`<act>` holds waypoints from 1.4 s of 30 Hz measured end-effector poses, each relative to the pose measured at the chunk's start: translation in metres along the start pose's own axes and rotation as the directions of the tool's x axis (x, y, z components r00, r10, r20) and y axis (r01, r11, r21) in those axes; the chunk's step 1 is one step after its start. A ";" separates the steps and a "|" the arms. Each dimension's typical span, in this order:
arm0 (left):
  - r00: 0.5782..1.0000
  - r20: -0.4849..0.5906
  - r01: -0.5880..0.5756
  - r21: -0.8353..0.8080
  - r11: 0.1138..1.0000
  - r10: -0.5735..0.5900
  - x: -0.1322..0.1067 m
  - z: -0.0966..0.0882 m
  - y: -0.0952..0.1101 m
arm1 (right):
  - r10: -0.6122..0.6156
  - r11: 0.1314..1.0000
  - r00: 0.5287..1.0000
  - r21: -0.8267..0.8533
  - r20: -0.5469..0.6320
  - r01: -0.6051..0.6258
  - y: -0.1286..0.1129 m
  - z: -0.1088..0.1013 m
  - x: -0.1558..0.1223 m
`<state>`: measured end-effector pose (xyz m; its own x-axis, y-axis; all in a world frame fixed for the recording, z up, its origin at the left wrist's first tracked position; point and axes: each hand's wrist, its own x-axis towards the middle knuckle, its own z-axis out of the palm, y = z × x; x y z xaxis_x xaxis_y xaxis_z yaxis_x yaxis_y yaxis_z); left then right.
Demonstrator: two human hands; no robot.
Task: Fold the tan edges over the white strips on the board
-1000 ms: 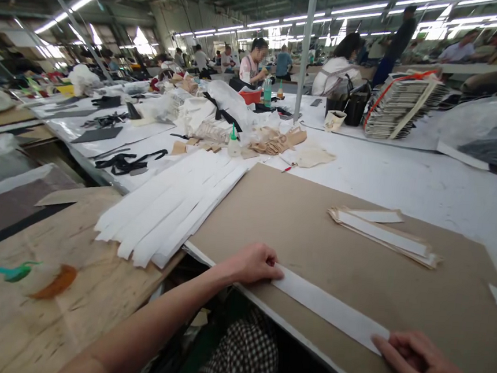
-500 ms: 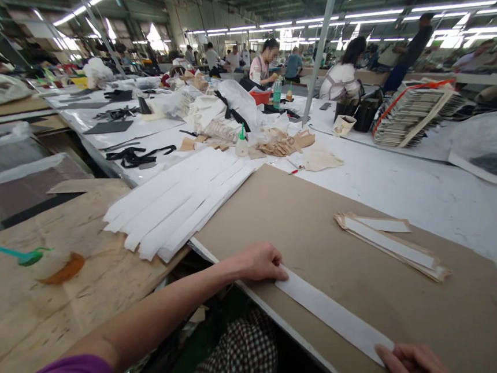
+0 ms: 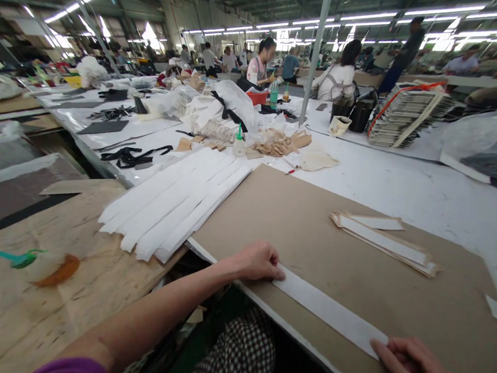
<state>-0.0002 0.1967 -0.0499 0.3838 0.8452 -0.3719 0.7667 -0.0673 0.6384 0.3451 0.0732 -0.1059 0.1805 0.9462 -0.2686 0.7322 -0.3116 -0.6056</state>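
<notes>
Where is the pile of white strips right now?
In the head view, the pile of white strips lies left of centre, just beyond the left hand, beside the tan board and overlapping the plywood sheet.

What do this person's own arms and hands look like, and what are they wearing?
The left hand and right hand are bare, without gloves, and the forearms are uncovered. A purple sleeve shows on the left arm. Below the table edge is a black-and-white checked garment.
</notes>
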 end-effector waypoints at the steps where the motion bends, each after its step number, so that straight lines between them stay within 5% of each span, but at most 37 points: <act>1: 1.000 -0.004 -0.003 0.001 1.000 0.003 0.000 0.001 0.000 | -0.005 1.000 1.000 0.003 -0.006 0.005 -0.002 0.000 -0.001; 6: 0.998 -0.022 -0.050 0.012 0.999 0.051 0.002 0.004 -0.002 | -0.123 0.991 0.989 0.043 -0.088 0.127 -0.026 -0.003 -0.011; 10: 0.995 -0.010 -0.101 0.039 0.994 0.102 0.012 0.005 -0.008 | -0.076 0.995 0.989 0.050 -0.130 0.083 -0.037 -0.006 -0.009; 22: 0.997 0.051 -0.058 0.065 0.996 0.055 0.018 0.006 -0.014 | -0.046 0.992 0.987 0.109 -0.153 0.063 -0.036 -0.006 -0.009; 35: 0.996 -0.011 -0.080 0.154 0.985 0.083 0.002 0.006 -0.001 | -0.060 0.996 0.991 0.056 -0.120 0.067 -0.023 0.005 -0.015; 38: 0.996 -0.036 -0.079 0.200 0.977 0.088 -0.003 0.005 0.001 | -0.101 0.995 0.955 -0.011 -0.278 0.102 -0.010 0.019 -0.015; 42: 0.990 -0.098 -0.070 0.270 0.960 0.100 -0.006 0.004 0.000 | -0.343 0.936 0.815 -0.237 -0.468 0.258 -0.001 0.030 -0.018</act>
<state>-0.0004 0.1894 -0.0508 0.4062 0.8820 -0.2389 0.8482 -0.2668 0.4576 0.3214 0.0538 -0.1225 0.2029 0.9186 0.3392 0.8881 -0.0267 -0.4588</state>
